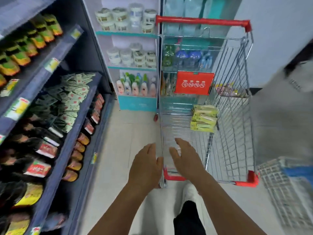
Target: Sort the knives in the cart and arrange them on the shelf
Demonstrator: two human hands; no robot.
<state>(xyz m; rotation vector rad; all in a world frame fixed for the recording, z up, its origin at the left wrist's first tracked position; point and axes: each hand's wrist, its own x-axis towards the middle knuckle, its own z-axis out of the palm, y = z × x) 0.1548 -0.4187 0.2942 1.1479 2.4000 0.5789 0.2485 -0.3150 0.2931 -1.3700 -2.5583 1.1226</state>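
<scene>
Both hands are reaching toward the near end of the shopping cart (233, 102), which is standing right of centre in the frame with its red handle (201, 21) at the far end. The left hand (145, 165) is hanging just outside the cart's left wall, fingers loosely extended and holding nothing; the right hand (184, 156) is stretching over the basket with fingers spread, also holding nothing.

The yellow-green packs (204, 118) are lying in a loose stack against the basket's right side, mid-frame (probably the packaged knives, though the blur is making that hard to confirm). More pinkish packs (228, 90) are sitting higher up, on the cart's upper ledge beside the red sign (194, 83).

The blue shelf (71, 106) is filling the left of the frame, already crowded with packaged goods (71, 100).

The risk from here looks like this: the right hand is approaching the basket's bare near floor, well apart from the packs, so a hurried grab could be missing them or toppling the stack. Leaning on the wire wall could also be rolling the cart away.
</scene>
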